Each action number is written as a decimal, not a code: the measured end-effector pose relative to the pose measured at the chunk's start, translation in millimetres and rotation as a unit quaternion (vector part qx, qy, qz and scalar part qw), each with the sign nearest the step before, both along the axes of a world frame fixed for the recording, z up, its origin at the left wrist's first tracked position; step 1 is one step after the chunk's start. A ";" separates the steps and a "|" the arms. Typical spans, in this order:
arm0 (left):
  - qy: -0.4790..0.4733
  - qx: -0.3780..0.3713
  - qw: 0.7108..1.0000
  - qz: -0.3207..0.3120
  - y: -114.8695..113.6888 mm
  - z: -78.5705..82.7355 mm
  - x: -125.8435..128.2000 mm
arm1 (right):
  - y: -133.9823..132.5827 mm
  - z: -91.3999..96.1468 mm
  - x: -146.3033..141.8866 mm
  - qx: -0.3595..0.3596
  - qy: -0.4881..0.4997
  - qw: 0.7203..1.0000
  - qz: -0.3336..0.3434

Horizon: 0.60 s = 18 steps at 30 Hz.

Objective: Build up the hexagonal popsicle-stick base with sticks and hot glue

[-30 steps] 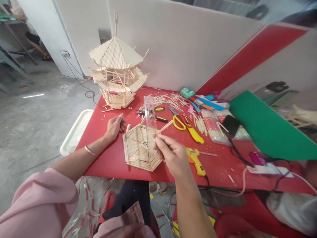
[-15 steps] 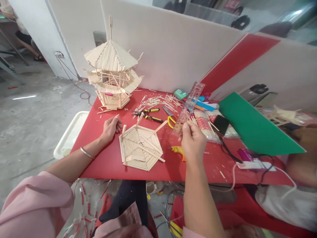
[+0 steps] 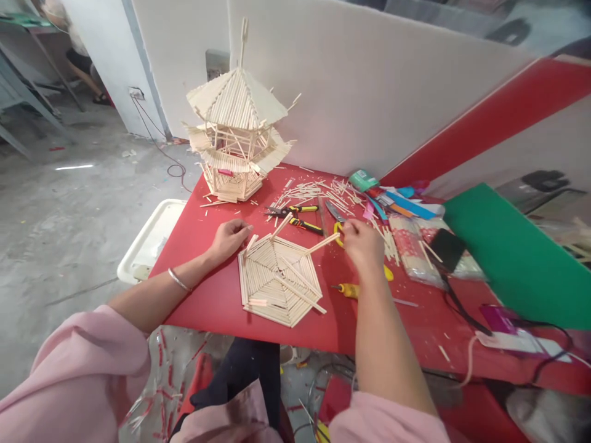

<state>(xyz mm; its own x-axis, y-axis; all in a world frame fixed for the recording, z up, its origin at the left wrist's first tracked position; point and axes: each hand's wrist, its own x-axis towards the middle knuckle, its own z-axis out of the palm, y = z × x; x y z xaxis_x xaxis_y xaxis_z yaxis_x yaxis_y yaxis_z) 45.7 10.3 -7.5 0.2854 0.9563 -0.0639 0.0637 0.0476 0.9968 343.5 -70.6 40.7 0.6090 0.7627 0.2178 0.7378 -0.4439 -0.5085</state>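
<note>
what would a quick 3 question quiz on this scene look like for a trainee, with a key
1. True or false: the right hand is nearer the scissors than the left hand is.
2. Which of these lies nearest the flat stick panel? a) green board b) pliers c) power strip
3. Fill in: the silver bracelet circles the ____ wrist.

Key: 1. True. 2. b. 3. Left.
</note>
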 end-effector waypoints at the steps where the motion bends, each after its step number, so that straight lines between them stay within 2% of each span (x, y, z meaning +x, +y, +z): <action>1: 0.009 0.009 1.000 -0.002 -0.4 0.4 -0.3 | -12.5 0.1 -7.9 0.076 0.008 0.997 -0.021; 3: 0.024 0.023 0.999 -0.005 -1.2 2.1 -0.9 | -40.8 -3.1 -33.8 0.220 0.026 0.975 -0.036; 5: 0.035 0.030 0.999 -0.010 -2.1 4.2 -1.3 | -66.9 -9.7 -69.5 0.283 0.043 0.958 -0.024; 7: 0.039 0.032 0.999 -0.021 -2.7 6.0 -1.8 | -83.4 -16.5 -106.7 0.282 0.093 0.955 0.029; 8: 0.041 0.030 0.998 -0.027 -2.9 6.7 -2.0 | -86.5 -19.2 -123.1 0.263 0.123 0.954 0.076; 11: 0.052 0.026 0.998 -0.035 -3.0 7.8 -2.6 | -77.5 -22.9 -156.2 0.238 0.179 0.935 0.195; 15: 0.070 0.036 0.996 -0.040 -2.4 9.3 -2.2 | -56.2 -23.9 -167.2 0.243 0.208 0.922 0.218; 18: 0.078 0.045 0.995 -0.049 -1.6 8.5 -0.8 | -61.8 -26.8 -164.2 0.234 0.246 0.914 0.220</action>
